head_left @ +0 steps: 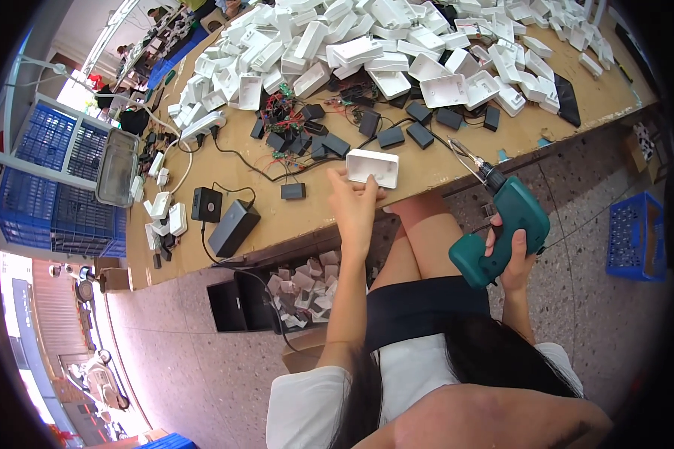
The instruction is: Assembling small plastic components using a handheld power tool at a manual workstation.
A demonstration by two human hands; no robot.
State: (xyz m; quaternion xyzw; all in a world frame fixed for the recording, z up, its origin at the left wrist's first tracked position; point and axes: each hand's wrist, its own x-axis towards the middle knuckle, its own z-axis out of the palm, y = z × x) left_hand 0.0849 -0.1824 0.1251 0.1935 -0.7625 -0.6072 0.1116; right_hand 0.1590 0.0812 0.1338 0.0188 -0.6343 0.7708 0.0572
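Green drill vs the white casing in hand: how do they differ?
The green drill is pistol-shaped; the white casing is an open, shallow box. The green drill looks clearly larger than the white casing. The right hand grips the green drill; the left hand holds the white casing. Both are hand-held.

The open white case (382,162) near the desk's edge looks like smooth, matt plastic, as do the heaped white housings (311,41), while the power drill (528,200) has a dark green plastic shell with a soft sheen and black plastic about its nose, ahead of which the slim shank (465,151) shines like bare metal. The desk (307,217) wears a dull, brown, board-like top, scuffed and ragged along its edge. Small black blocks (390,138) look like matt plastic, the shallow tray (116,170) glossy, the blue crate (633,238) latticed plastic, the floor (172,337) smooth speckled stone, and the white sleeve (303,408) soft matt cloth.
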